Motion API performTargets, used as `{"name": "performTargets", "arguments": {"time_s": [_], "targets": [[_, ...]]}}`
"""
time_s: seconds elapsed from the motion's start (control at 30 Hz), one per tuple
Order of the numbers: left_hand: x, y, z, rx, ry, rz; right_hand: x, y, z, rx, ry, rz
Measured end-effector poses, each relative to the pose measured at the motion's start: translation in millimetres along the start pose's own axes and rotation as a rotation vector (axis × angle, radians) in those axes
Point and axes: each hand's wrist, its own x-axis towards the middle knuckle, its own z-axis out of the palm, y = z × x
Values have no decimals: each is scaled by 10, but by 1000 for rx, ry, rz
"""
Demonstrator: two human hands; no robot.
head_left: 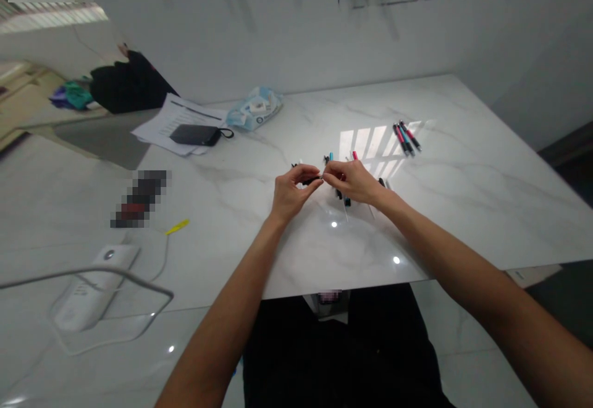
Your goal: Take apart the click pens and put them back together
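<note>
My left hand (293,192) pinches a small black pen part (311,180) between thumb and fingers, pointing right. Fingertips of my right hand (351,179) are pressed together at the tip of that part; whether they grip a separate small piece is too fine to see. Under and around my right hand lie loose pen parts: a red barrel (354,155), a blue piece (330,157), black pieces (347,201) and thin white refills (345,212). My hands partly cover them.
Several pens (406,138) lie together at the right rear of the marble-patterned table (486,179). At the back left are a blue-white packet (256,108), papers (162,121) and a black pouch (197,134). A white power strip (95,287) and a cable (167,253) lie on the left.
</note>
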Motion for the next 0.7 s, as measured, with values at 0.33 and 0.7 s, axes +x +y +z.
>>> {"name": "performTargets", "arguments": {"time_s": [0.33,0.7], "targets": [[-24,-19,14,-19,16,3,-9,2,3,66,-1,5],[-39,86,-2,-10,-5,22,-28,-166,-141,73,-156,100]]}}
